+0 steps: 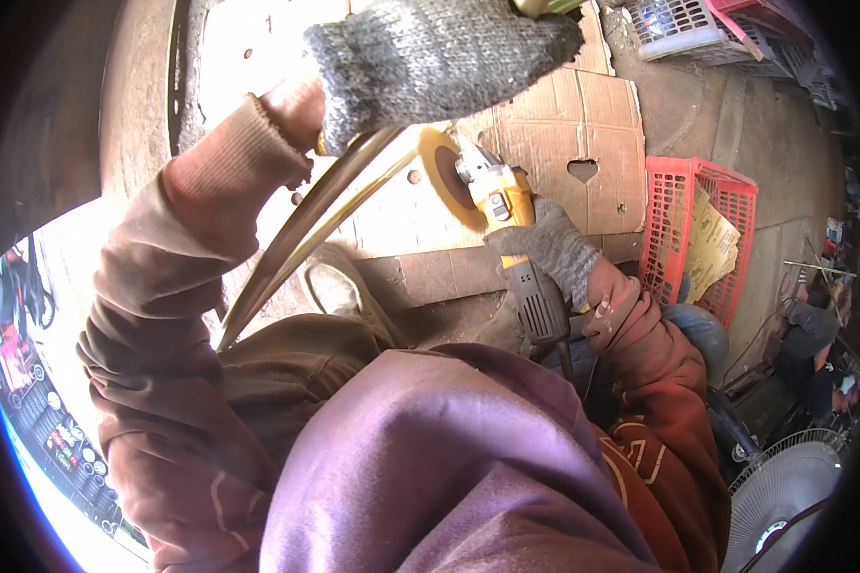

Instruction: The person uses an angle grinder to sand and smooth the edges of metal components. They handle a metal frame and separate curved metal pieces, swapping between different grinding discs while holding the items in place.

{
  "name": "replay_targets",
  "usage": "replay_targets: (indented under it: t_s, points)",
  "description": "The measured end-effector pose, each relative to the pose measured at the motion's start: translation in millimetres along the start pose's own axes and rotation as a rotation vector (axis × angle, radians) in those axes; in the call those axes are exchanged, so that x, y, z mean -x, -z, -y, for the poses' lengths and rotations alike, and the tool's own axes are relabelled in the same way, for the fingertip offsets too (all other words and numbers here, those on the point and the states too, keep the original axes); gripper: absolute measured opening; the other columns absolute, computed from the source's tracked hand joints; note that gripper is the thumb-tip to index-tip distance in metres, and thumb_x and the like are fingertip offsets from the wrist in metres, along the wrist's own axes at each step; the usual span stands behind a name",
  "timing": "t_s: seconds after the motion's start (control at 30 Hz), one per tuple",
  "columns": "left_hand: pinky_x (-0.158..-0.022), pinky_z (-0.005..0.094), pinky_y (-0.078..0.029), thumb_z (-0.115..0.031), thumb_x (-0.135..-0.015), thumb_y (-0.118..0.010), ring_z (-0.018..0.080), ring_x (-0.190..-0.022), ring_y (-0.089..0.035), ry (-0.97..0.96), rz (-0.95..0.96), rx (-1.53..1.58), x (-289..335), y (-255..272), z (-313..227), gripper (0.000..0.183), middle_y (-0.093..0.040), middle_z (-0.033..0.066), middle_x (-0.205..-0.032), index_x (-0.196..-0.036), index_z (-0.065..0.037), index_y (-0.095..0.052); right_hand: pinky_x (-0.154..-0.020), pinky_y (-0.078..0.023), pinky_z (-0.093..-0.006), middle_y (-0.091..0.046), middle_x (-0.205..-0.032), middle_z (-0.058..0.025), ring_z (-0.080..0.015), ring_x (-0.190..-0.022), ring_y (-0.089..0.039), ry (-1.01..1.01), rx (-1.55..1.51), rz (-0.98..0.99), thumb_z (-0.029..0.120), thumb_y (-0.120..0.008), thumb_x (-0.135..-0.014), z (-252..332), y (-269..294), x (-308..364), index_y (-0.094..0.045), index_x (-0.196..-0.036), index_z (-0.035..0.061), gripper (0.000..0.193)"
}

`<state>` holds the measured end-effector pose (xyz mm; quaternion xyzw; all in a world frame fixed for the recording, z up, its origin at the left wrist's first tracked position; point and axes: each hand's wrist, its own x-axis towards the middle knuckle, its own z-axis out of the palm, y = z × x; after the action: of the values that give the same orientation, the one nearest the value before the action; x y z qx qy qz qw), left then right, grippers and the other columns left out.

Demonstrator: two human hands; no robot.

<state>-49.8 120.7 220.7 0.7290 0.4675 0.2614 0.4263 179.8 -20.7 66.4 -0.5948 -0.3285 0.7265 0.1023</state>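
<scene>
My left hand (440, 67), in a grey knitted glove, is closed at the top of the view around a long, curved, glossy strip (301, 215). Brown and yellow bands run along this strip, and its lower end slants down to the left past my knee. Its material I cannot make out. A pale greenish end (545, 6) shows beyond my gloved fingers. My right hand (549, 248), also gloved in grey, grips a yellow and black angle grinder (506, 201). The grinder's round brown disc (446, 177) is beside the strip; whether they touch I cannot tell.
Flattened cardboard (583, 124) with cut holes covers the floor ahead. To the right stands a red plastic basket (669, 224) holding yellowish sheets (713, 244). A pale crate (674, 27) lies at the far right, and a fan (784, 501) is at the lower right.
</scene>
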Motion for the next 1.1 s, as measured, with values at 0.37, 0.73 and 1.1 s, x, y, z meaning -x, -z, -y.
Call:
replay_targets:
  t_s: [0.37, 0.73, 1.1]
  points:
    - [-0.06, 0.0278, -0.055, -0.025, -0.102, -0.07, 0.0131, -0.066, -0.065, 0.191, -0.014, 0.486, -17, 22, 7, 0.026, -0.064, 0.0021, -0.073, -0.103, 0.0, -0.068, -0.081, -0.059, -0.0344, -0.069, -0.11, -0.0079, -0.016, -0.093, -0.067, 0.058, 0.078, 0.006, 0.027, -0.092, -0.074, 6, -42, 30, -0.059, -0.129, -0.0008, 0.07]
    - [-0.069, 0.0358, -0.065, -0.023, -0.104, -0.068, 0.0217, -0.07, -0.073, 0.219, -0.205, 0.323, -8, 70, 40, 0.035, -0.072, 0.0116, -0.081, -0.119, 0.007, -0.068, -0.101, -0.054, -0.0402, -0.064, -0.127, -0.0143, -0.0253, -0.117, -0.065, 0.18, 0.481, 0.078, 0.028, -0.093, -0.071, 20, -87, 65, -0.049, -0.143, 0.0012, 0.089]
    - [-0.065, 0.03, -0.061, -0.021, -0.105, -0.064, 0.0243, -0.073, -0.076, 0.208, -0.195, 0.313, -2, 87, 56, 0.034, -0.072, 0.0102, -0.082, -0.125, 0.007, -0.067, -0.094, -0.057, -0.0379, -0.068, -0.118, -0.0142, -0.0228, -0.108, -0.068, 0.199, 0.178, -0.029, 0.034, -0.092, -0.074, -11, -64, 30, -0.053, -0.135, -0.0013, 0.081]
